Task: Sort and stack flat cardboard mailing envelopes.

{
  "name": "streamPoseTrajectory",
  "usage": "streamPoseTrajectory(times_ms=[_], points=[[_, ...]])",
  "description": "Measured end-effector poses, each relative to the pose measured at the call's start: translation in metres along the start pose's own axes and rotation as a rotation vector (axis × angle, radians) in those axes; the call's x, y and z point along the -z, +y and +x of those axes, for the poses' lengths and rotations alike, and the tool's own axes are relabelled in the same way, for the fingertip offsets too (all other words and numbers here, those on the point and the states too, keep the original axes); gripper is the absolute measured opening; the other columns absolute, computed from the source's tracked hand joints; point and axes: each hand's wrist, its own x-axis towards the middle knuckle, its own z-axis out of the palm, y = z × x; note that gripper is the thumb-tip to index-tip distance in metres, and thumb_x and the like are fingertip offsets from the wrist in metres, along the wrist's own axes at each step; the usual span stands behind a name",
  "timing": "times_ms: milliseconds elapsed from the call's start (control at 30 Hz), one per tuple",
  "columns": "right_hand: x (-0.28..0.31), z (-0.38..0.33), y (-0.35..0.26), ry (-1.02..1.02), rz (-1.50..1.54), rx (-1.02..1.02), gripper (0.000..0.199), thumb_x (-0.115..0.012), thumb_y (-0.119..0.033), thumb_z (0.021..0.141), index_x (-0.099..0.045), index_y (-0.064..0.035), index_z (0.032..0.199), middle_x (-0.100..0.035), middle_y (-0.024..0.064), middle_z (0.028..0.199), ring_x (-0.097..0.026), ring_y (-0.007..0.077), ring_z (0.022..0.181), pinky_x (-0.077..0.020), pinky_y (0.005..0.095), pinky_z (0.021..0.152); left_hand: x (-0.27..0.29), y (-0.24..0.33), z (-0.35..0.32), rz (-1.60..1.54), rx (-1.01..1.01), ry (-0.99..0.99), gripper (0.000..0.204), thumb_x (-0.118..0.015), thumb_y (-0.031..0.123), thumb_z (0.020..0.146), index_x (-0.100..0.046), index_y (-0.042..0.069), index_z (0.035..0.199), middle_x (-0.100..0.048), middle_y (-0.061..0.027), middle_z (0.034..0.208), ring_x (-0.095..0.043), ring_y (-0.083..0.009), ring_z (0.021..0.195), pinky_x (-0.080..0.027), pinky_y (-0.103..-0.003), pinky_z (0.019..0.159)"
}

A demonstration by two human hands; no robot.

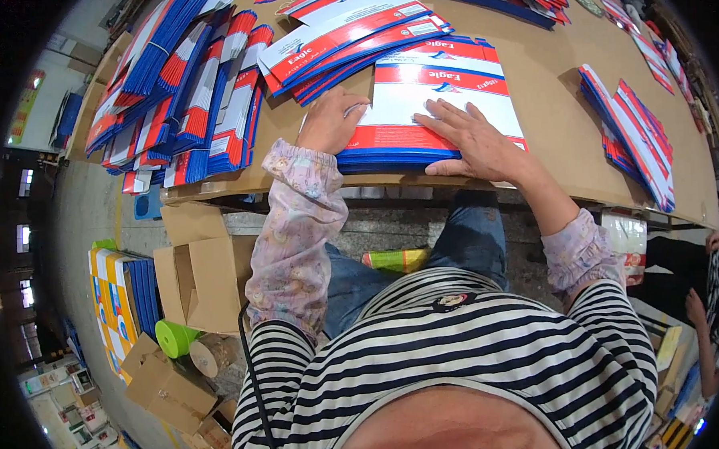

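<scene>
A stack of flat folded cartons (395, 110), white with red bands and blue edges, lies at the table's near edge in front of me. At its left edge my left hand (335, 120) is closed, fingers bent and pressed together on the cartons; part of them is hidden. My right hand (472, 143) rests flat on the top carton, fingers spread, its thumb near the front edge. Just beyond and to the left, a fanned pile of similar cartons (351, 32) overlaps the back of this stack.
Bundles of flat cartons (185, 96) are heaped at the table's left. More cartons (632, 136) lean at the right on the brown tabletop (558, 79). Below left stand an open cardboard box (209, 279) and a green roll (174, 338). Another person's arm (696, 310) shows at lower right.
</scene>
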Motion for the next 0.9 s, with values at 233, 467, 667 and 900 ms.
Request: streamPoseTrajectory(times_ms=[233,467,667,900], points=[[-0.003,-0.001,0.006,0.049,0.011,-0.012,0.085,-0.058,-0.063,0.079,-0.035,-0.0143,0.145,-0.030,0.0188,0.150,-0.025,0.0355,0.140,-0.0203,0.0561,0.112,-0.004,-0.007,0.010,-0.004,-0.065,-0.003,0.022,-0.058,0.020,0.087,-0.069,0.007,0.101,-0.061,-0.0118,0.098,-0.056,-0.0316,0.101,-0.042,-0.040,0.090],[-0.005,0.000,0.007,0.064,0.024,0.056,0.086,-0.055,-0.066,0.079,-0.039,-0.0089,0.141,-0.032,0.0226,0.147,-0.028,0.0362,0.138,-0.0221,0.0621,0.107,-0.005,-0.013,0.009,-0.102,-0.131,0.052,0.016,-0.058,0.009,0.085,-0.066,0.000,0.096,-0.059,-0.0146,0.095,-0.058,-0.0311,0.092,-0.045,-0.038,0.082],[-0.010,-0.008,0.011,0.082,0.045,0.050,0.089,-0.053,-0.071,0.078,-0.041,-0.0092,0.140,-0.034,0.0225,0.146,-0.030,0.0353,0.138,-0.0228,0.0600,0.108,-0.006,0.003,0.009,-0.125,-0.166,-0.003,0.014,-0.054,0.005,0.089,-0.062,-0.002,0.098,-0.056,-0.0143,0.095,-0.055,-0.0295,0.093,-0.042,-0.035,0.084],[-0.026,0.008,0.014,0.184,0.077,0.128,0.091,-0.056,-0.073,0.074,-0.044,-0.0104,0.138,-0.038,0.0222,0.142,-0.034,0.0360,0.135,-0.0268,0.0636,0.103,-0.003,-0.018,0.004,-0.067,-0.131,0.036,0.015,-0.053,0.008,0.090,-0.063,0.000,0.099,-0.059,-0.0151,0.105,-0.055,-0.0303,0.104,-0.041,-0.036,0.094]])
